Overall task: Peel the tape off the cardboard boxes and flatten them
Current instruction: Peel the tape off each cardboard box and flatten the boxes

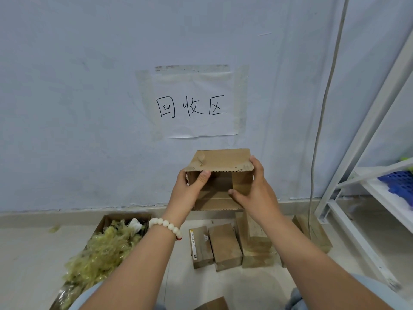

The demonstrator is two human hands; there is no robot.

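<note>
The open cardboard box [220, 161] is held up before the far wall, the left hand [190, 189] gripping its left wall and the right hand [257, 193] its right, thumbs inside. Flattening seems in hand; next, opposite corners need pressing together until it collapses.

Open cardboard box [220, 162] held up before the wall [67, 108], 1 hand on each side.
My left hand [192, 189] grips its left side, thumb inside; my right hand [257, 191] clasps the right side likewise. Below, on the floor [26, 253], lie small taped boxes [225, 245], and left of them a carton [127, 217] heaped with crumpled yellowish tape [102, 251].
</note>
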